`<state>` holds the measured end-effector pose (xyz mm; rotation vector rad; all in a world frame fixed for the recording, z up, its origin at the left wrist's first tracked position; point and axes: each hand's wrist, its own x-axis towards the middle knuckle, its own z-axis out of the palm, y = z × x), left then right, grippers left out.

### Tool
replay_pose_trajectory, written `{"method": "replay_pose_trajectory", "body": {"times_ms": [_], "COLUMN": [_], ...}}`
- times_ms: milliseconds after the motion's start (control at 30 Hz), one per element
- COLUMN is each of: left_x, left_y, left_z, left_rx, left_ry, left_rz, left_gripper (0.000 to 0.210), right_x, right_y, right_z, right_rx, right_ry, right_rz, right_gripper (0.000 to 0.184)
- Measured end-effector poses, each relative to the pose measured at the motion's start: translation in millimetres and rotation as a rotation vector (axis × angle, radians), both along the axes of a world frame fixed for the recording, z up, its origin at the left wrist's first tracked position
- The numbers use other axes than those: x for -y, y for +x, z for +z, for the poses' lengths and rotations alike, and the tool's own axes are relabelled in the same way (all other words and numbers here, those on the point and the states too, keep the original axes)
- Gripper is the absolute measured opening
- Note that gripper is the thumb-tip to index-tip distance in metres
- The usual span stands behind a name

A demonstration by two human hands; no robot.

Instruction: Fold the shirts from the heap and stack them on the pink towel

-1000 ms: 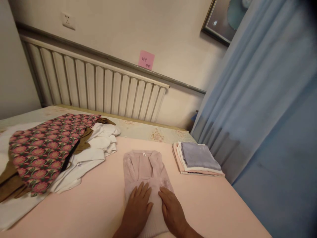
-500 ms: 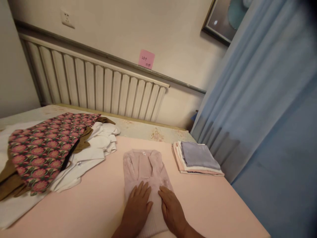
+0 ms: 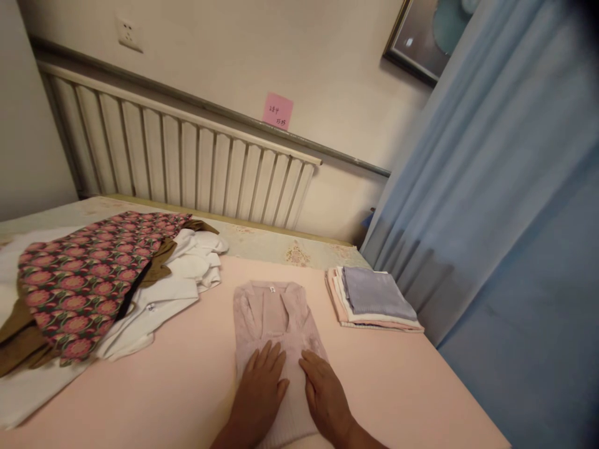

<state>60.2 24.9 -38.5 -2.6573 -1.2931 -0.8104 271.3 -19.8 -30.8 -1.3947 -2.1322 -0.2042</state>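
Note:
A pale pink knit top (image 3: 292,349) lies in a narrow, folded strip on the pink sheet (image 3: 388,380), its V-shaped collar away from me and a small white label at the neck. Flat on its left half rests my left hand (image 3: 264,380), palm down, with the fingers pointing toward the collar. My right hand (image 3: 325,390) lies on the right side of the top, fingers stretched out and angled inward. Both hands are open and grip nothing. Parts of the top's lower half are hidden under them.
To the right sits a stack of folded clothes (image 3: 379,293), grey-blue on top. A loose heap at left holds a floral garment (image 3: 93,268), white clothes (image 3: 175,287) and brown cloth (image 3: 23,337). Behind are a radiator (image 3: 187,156) and, at right, a blue curtain (image 3: 491,162).

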Motion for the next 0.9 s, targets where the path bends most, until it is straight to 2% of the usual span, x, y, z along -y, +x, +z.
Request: {"method": "replay_pose_trajectory", "body": {"times_ms": [633, 900], "left_x": [0.2, -0.8], "left_y": [0.8, -0.1], "left_z": [0.8, 0.1], "left_rx": [-0.003, -0.009], "left_ry": [0.005, 0.018], "left_rz": [0.002, -0.005], "left_gripper": [0.044, 0.045], "right_x": [0.7, 0.3], "right_y": [-1.6, 0.4], "right_z": [2.9, -1.4], "right_rx": [-0.014, -0.021], "right_ry": [0.005, 0.000], "right_rz": [-0.001, -0.002], "right_gripper": [0.053, 0.051]}}
